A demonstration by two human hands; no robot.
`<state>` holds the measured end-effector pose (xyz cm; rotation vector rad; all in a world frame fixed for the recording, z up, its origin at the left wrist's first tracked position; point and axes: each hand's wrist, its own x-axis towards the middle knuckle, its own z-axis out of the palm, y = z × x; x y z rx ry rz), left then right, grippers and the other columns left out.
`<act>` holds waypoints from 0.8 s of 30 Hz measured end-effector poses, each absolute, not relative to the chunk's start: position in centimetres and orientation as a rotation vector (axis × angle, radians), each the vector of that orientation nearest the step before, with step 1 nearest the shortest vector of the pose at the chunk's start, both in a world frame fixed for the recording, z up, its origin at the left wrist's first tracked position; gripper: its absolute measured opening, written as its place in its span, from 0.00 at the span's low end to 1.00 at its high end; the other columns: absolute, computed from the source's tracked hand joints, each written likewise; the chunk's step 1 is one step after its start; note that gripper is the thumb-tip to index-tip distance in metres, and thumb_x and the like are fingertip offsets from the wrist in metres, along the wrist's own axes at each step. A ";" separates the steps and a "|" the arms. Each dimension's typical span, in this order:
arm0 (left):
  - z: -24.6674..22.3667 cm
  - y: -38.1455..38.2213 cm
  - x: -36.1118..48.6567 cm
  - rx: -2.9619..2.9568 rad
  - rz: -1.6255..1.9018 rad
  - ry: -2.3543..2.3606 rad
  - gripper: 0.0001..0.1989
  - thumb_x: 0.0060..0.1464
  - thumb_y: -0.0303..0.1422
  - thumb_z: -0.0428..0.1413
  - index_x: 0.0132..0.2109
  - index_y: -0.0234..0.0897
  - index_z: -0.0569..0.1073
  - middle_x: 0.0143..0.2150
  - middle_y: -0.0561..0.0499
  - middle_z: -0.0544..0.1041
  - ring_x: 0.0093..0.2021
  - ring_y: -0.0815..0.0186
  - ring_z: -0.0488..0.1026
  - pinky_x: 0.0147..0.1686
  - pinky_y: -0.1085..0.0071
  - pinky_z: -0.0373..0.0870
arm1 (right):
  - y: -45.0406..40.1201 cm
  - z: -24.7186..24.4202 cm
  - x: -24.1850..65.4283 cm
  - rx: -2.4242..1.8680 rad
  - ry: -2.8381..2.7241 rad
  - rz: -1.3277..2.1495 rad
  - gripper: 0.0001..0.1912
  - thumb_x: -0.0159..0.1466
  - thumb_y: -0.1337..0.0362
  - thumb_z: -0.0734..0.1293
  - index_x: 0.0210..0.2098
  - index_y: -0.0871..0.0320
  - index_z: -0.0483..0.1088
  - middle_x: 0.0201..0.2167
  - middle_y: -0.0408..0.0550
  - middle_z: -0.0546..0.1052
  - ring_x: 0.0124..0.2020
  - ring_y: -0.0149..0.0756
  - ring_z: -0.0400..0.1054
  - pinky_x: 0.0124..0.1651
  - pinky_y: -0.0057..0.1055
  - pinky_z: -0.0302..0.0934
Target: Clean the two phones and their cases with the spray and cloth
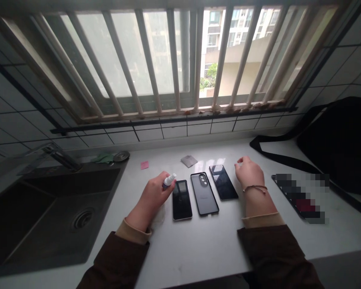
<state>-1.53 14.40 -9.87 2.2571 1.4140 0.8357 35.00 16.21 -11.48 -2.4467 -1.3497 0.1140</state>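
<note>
Far left: dark sink (106,192) set into the white counter (210,249), drain visible, faucet (63,158) at its back edge. Green cloth (104,158) and round metal piece (121,156) side by side at the sink's back right corner. Next, small pink note (144,165) flat on the counter.

Left hand (156,189): fingers closed around a small spray bottle (169,181), white nozzle up and tilted right, most of the body hidden in the grip. Bottle sits by the upper left corner of the first phone (182,200), dark glass face up. Grey square packet (189,161) lies behind the phones.

Middle of the row: phone case (204,194), black rim, camera rings at the top; can't tell whether a phone is in it. Then second phone (223,182), dark and glossy, slanted, apart from the case.

Right hand (249,172): just right of second phone, fingers curled in, bracelet (255,188) on wrist; can't tell if fingertips pinch anything. Further right, pixelated dark object (295,196), then black bag (337,140) with strap (289,159) trailing onto the counter.
</note>
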 end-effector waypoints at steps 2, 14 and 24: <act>-9.9 14.4 -1.6 2.268 0.853 1.412 0.13 0.69 0.44 0.53 0.39 0.42 0.69 0.31 0.55 0.72 0.29 0.66 0.68 0.33 0.70 0.62 | 16.3 -12.3 36.3 -2.493 -1.342 0.157 0.12 0.69 0.64 0.67 0.50 0.60 0.77 0.41 0.62 0.83 0.43 0.50 0.78 0.42 0.37 0.63; -10.3 14.8 -1.8 2.328 0.945 1.421 0.09 0.67 0.38 0.56 0.37 0.41 0.70 0.31 0.54 0.74 0.30 0.66 0.70 0.34 0.70 0.63 | 16.5 -10.9 32.1 -2.002 -1.684 -0.038 0.17 0.73 0.60 0.65 0.57 0.60 0.75 0.47 0.59 0.80 0.51 0.49 0.72 0.59 0.42 0.61; -10.4 15.1 -1.8 2.341 1.046 1.414 0.10 0.68 0.38 0.56 0.37 0.40 0.72 0.34 0.51 0.77 0.34 0.63 0.73 0.37 0.69 0.64 | 19.3 -10.5 20.2 -1.712 -2.432 0.237 0.25 0.76 0.46 0.61 0.59 0.55 0.77 0.65 0.61 0.72 0.71 0.58 0.58 0.69 0.52 0.55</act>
